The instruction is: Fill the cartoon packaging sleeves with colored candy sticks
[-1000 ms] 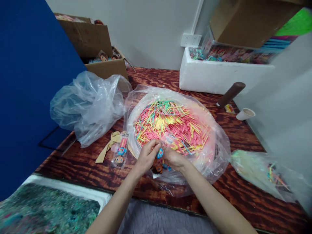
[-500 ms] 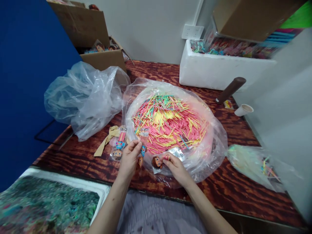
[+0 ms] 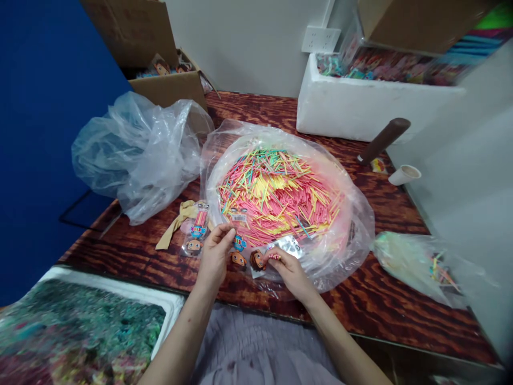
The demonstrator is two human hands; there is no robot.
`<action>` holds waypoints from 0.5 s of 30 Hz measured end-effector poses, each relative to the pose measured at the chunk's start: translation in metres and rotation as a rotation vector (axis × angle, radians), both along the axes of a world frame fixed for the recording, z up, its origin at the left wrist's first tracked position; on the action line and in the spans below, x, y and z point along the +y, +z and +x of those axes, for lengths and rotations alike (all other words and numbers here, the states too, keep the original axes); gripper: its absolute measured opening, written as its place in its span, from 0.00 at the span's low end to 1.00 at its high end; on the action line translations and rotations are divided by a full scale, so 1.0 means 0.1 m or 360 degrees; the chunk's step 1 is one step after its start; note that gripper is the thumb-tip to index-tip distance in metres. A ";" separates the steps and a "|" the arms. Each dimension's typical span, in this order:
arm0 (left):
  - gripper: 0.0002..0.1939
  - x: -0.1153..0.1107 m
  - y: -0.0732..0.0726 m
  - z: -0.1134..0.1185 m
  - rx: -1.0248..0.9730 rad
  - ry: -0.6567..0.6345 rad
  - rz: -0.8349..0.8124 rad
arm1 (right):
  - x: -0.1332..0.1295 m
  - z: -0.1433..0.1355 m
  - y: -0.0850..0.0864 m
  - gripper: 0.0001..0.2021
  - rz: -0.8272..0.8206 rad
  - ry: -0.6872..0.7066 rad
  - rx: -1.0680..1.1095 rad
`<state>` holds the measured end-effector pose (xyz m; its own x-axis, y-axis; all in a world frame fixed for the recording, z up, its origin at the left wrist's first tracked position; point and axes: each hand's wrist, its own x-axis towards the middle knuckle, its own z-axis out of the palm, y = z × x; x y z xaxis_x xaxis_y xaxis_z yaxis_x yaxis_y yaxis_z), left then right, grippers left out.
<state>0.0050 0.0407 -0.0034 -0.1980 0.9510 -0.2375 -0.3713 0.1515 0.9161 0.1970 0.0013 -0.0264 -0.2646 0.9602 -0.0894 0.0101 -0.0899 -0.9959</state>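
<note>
My left hand (image 3: 216,251) pinches the edge of a clear plastic packet (image 3: 239,243) with blue lettering, a barcode and a printed cartoon face. In my right hand (image 3: 290,270) is a small bundle of candy-like sticks (image 3: 274,256), their pink and yellow ends showing at the fingertips. A brown-haired cartoon head (image 3: 257,260) is right beside those fingertips; whether it is held too, I cannot tell. Just beyond the right hand lies a silvery packet (image 3: 289,246). Behind both hands, a plastic-lined round heap of pink, yellow and green sticks (image 3: 280,198) fills a wide container.
A filled packet (image 3: 196,230) lies left beside a tan cloth strip (image 3: 172,230). Crumpled clear plastic (image 3: 152,155), a cardboard box (image 3: 172,91) and a white foam box (image 3: 360,107) stand behind. At right are a brown cylinder (image 3: 385,140), paper cup (image 3: 404,175) and plastic bag (image 3: 409,267).
The packet in my left hand has turned so that its face and lettering show more fully. My right hand keeps its pinch on the sticks. The view has shifted slightly.
</note>
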 end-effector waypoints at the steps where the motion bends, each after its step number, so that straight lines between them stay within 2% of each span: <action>1: 0.13 0.01 0.01 0.02 -0.0066 0.0036 -0.0005 | 0.00 0.00 -0.01 0.08 0.0002 -0.0006 0.0003; 3: 0.14 0.02 0.01 0.05 -0.0192 0.0083 -0.0011 | 0.00 0.00 -0.02 0.07 0.0011 -0.0019 0.0000; 6: 0.15 0.00 0.00 0.09 -0.0237 0.0043 -0.0016 | -0.01 0.00 -0.03 0.08 0.0037 -0.0032 -0.0006; 12: 0.15 -0.10 -0.11 0.03 0.0025 -0.0186 -0.0027 | -0.01 0.02 -0.05 0.08 0.0067 -0.0014 -0.0075; 15: 0.14 -0.12 -0.13 -0.02 0.0104 -0.0199 -0.0079 | -0.02 0.03 -0.06 0.09 0.0074 -0.0010 -0.0080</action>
